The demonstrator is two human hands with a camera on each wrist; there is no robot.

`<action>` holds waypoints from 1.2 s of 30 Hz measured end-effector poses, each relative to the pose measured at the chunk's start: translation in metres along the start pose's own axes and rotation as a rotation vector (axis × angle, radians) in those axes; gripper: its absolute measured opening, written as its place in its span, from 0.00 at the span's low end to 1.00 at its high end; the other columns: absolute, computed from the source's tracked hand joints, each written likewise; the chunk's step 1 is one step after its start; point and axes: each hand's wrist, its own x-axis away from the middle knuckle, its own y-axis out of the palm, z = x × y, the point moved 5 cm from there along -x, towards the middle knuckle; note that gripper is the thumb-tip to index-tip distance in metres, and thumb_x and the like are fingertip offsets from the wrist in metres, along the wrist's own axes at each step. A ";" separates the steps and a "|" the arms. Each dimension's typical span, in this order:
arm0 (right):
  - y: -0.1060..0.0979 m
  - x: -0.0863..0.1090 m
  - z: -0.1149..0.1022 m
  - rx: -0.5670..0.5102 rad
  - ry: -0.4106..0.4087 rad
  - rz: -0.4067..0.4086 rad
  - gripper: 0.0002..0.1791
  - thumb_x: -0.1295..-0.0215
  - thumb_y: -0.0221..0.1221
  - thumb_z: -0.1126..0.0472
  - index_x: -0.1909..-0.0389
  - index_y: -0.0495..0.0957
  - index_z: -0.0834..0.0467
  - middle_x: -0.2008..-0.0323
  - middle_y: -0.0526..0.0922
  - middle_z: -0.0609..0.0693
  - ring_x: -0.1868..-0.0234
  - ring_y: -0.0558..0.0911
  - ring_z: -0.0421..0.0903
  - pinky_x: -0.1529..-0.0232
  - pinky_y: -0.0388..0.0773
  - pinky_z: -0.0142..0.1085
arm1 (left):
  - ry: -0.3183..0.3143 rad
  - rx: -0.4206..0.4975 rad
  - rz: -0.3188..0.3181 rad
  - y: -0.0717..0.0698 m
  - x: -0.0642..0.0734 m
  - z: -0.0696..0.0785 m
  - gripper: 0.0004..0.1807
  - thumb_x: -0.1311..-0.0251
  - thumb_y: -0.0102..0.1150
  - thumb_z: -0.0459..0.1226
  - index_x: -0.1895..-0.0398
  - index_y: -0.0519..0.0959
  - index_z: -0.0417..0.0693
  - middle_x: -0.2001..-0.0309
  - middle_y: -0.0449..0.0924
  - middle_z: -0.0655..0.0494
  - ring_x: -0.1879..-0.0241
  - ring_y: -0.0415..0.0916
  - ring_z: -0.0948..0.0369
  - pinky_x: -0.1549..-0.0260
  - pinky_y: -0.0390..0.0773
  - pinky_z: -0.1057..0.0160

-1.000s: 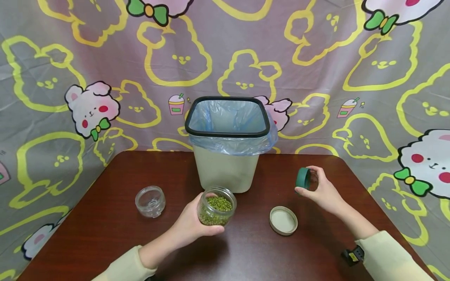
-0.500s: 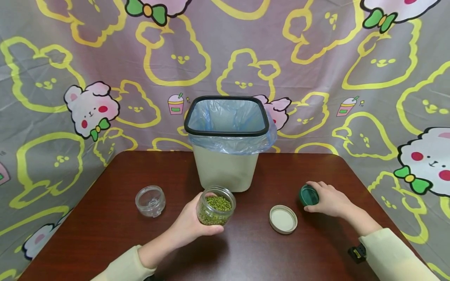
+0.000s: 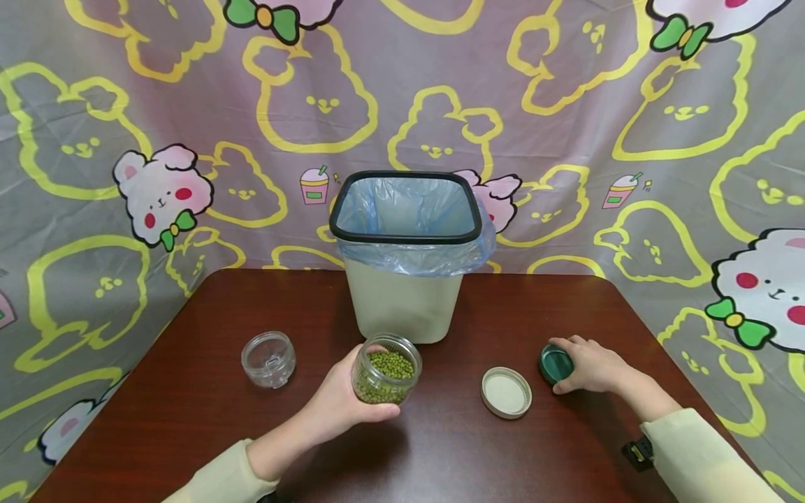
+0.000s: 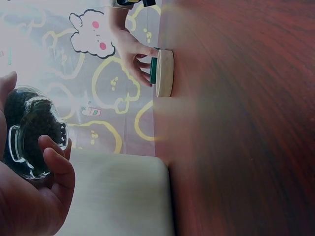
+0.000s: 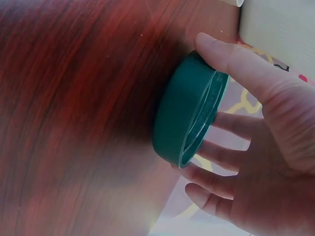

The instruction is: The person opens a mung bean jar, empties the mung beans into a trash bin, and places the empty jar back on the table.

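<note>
Head view: taken from above, facing forward and down over the desk (image 3: 440,454), with the left hand (image 3: 336,403) and right hand (image 3: 590,365) at middle range. Left wrist view: close beside the left hand, scene turned on its side, facing across toward the right hand. Right wrist view: at close range, likewise sideways, directed at the green lid (image 5: 184,110). All three share the green lid, right hand and part of the bin (image 3: 404,300).

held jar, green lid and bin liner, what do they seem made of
Held jar: glossy glass or clear plastic, can't tell; see-through with bright glints.
Green lid: probably plastic, satin; its wall looks smooth and evenly coloured.
Bin liner: likely thin plastic film, shiny; translucent blue and crinkled.
</note>
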 end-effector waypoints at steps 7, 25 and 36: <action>0.003 0.000 -0.001 0.006 -0.003 -0.012 0.51 0.63 0.77 0.44 0.38 0.70 0.65 0.52 0.75 0.63 0.55 0.74 0.62 0.63 0.75 0.54 | -0.008 0.005 0.001 0.000 0.000 -0.001 0.40 0.67 0.81 0.41 0.45 0.73 0.48 0.55 0.79 0.61 0.54 0.77 0.61 0.50 0.74 0.59; -0.052 -0.003 -0.050 -0.042 -0.134 0.342 0.39 0.43 0.68 0.49 0.36 0.66 0.64 0.41 0.69 0.65 0.44 0.73 0.63 0.60 0.76 0.59 | -0.009 -0.018 0.028 -0.005 0.001 0.000 0.39 0.67 0.80 0.38 0.46 0.72 0.49 0.55 0.79 0.61 0.54 0.76 0.60 0.51 0.74 0.58; -0.132 -0.005 -0.160 0.004 -0.698 0.964 0.32 0.33 0.59 0.49 0.37 0.67 0.67 0.38 0.69 0.63 0.39 0.70 0.60 0.44 0.70 0.53 | 0.024 -0.002 0.039 -0.005 -0.001 0.001 0.39 0.67 0.80 0.38 0.46 0.72 0.48 0.54 0.79 0.60 0.54 0.76 0.61 0.51 0.74 0.59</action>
